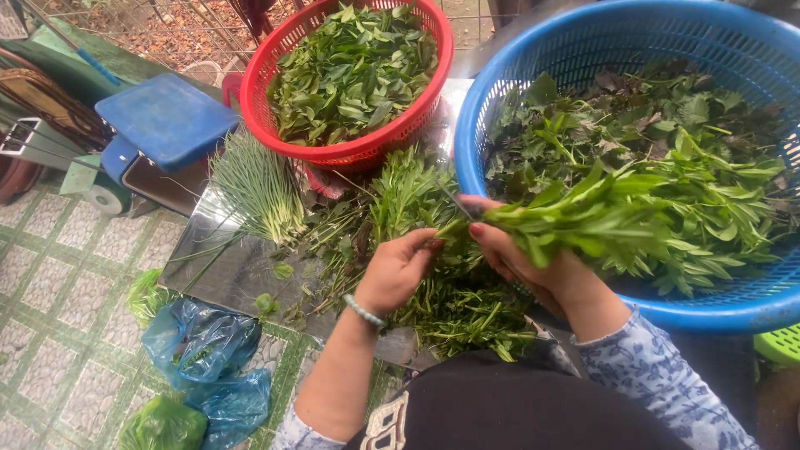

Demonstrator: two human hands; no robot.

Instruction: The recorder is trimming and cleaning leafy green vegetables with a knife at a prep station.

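Two hands logged: our right hand [533, 267] has its fingers closed around a bunch of leafy green stems [617, 221], which reaches over the blue basket [500, 100]. Our left hand [396, 271] pinches the stem ends just left of those fingers, above trimmings [450, 308] on the bench [225, 267].
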